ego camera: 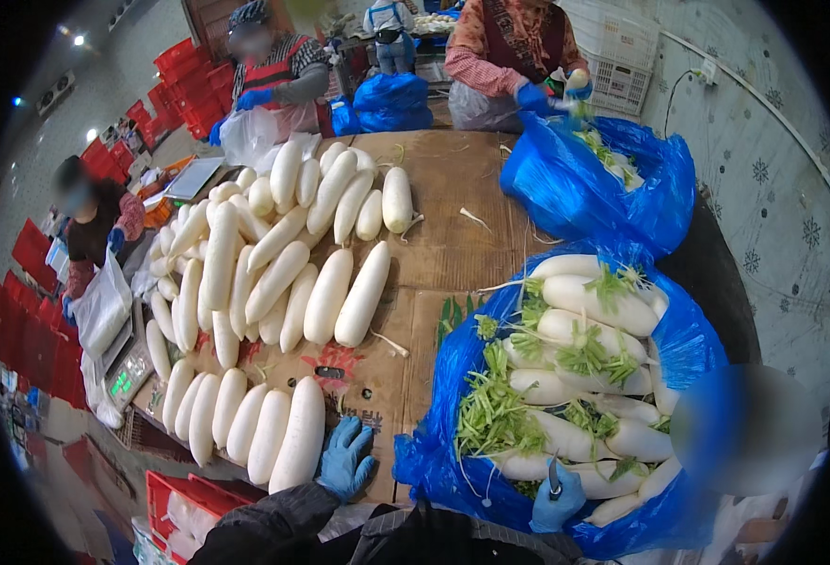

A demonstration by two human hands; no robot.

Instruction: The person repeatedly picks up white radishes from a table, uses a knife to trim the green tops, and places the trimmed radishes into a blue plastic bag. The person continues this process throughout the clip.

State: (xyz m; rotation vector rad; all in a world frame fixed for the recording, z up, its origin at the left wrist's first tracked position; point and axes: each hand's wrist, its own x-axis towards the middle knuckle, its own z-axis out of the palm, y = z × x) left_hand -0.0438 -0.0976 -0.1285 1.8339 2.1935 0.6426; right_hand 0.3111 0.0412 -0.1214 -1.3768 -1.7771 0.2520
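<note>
My left hand [348, 459] in a blue glove rests on the cardboard table cover [429, 321], fingers apart, holding nothing. Just left of it lies a trimmed white radish [300, 438], the last of a row along the near edge. In my right hand [557, 500], also gloved, is a small knife [554, 474] with its blade pointing away from me. That hand is at the near side of an open blue plastic bag [443, 424]. Inside the bag are several untrimmed white radishes [602, 304] with cut-back green stalks, and a heap of leafy trimmings [496, 417].
More radishes [220, 254] are piled on the left. Beyond them stands a co-worker [277, 78]; another handles a radish over a second blue bag [570, 180]. At far left, a person holds a plastic bag by a lit scale [125, 378]. A red crate [175, 487] sits below the near edge.
</note>
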